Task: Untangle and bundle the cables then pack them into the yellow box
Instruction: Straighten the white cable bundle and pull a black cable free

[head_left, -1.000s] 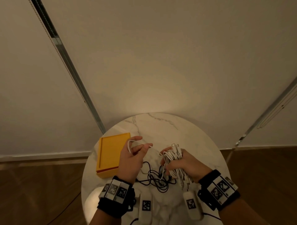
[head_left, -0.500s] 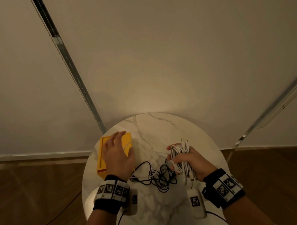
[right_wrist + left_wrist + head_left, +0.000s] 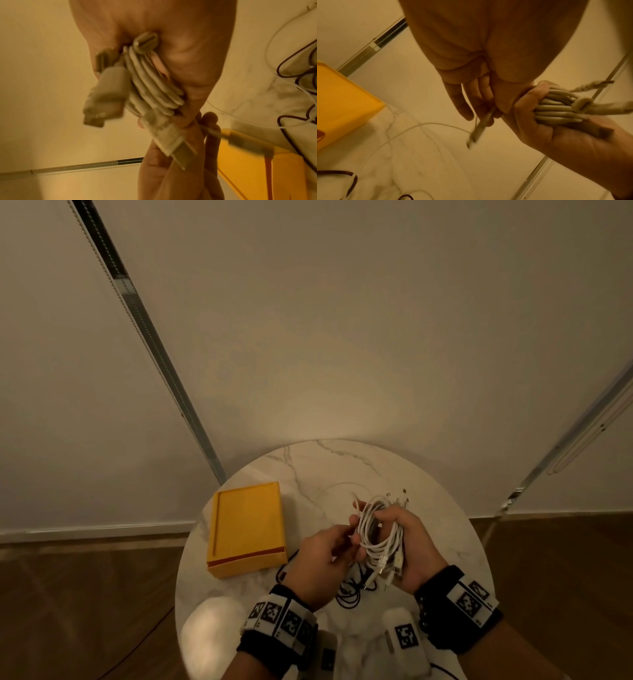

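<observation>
Both hands at the white cables, above the round table [image 3: 342,467].

The right hand [image 3: 407,546] has its fingers wrapped round the coiled white cables [image 3: 378,529]; the left hand [image 3: 322,563] pinches one loose plug end [image 3: 479,127] (blurred). The yellow box [image 3: 246,525] sits to the left, black cables [image 3: 349,594] below the hands.

1. We grip the white cable bundle [image 3: 378,530] in our right hand [image 3: 409,546], above the marble table [image 3: 342,467].
2. Our left hand [image 3: 320,563] pinches it at nine o'clock.
3. The yellow box [image 3: 247,527] sits closed further toward nine o'clock.
4. Black cables [image 3: 349,589] lie below our hands.
</observation>
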